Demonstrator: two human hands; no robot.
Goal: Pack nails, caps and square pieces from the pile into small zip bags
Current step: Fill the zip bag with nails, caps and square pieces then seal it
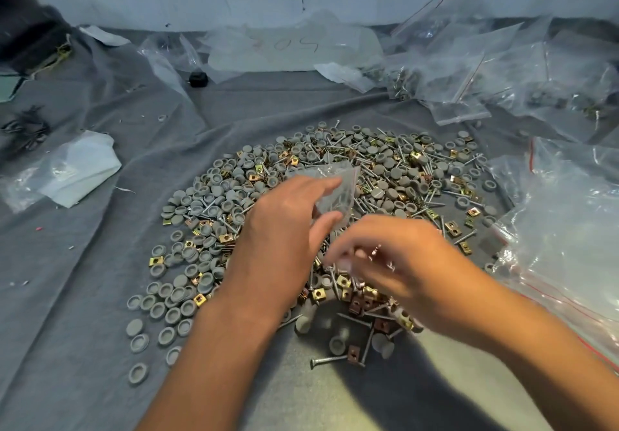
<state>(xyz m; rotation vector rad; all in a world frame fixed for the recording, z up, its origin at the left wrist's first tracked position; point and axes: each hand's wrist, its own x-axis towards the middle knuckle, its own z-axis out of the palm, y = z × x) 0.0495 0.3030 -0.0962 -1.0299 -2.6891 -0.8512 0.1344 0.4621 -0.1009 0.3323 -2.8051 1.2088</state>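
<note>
Bags [522,72] crowd the frame's upper right; left hand [288,226] pinches a small zip bag [338,189] upright above the pile [335,202]; right hand's [398,266] grip is too blurred to tell.

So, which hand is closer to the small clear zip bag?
Left. The left hand pinches the small clear zip bag between thumb and fingers; the right hand is below it, apart, over the pile.

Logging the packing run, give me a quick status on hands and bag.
Left hand pinching small zip bag, nails inside. Right hand blurred over pile, fingers curled, grip unclear. Nothing blocking.
</note>
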